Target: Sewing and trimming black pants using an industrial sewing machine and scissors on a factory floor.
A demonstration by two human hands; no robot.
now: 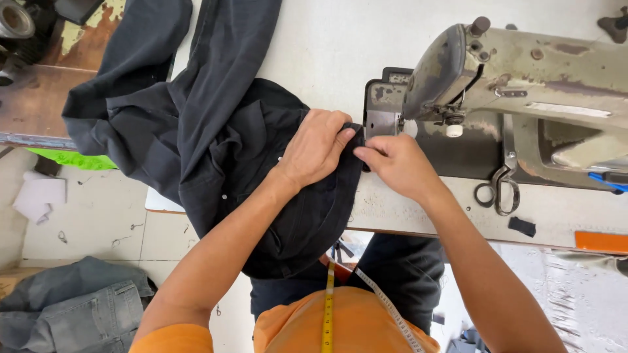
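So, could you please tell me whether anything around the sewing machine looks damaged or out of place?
The sewing machine looks worn, with paint chipped and rust-coloured patches along its arm. A grey pair of jeans lies crumpled on the floor. Otherwise both hands, left hand and right hand, simply pinch the dark garment by the needle.

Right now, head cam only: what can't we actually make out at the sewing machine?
- Needle and presser foot: hidden behind the sewing machine head.
- Fabric edge being fed: covered by the left hand and right hand on the dark garment.
- Machine's right end: cut off by the frame edge.
- Scissors blades: lost against the machine base.
- Orange object: cropped, kind unclear.
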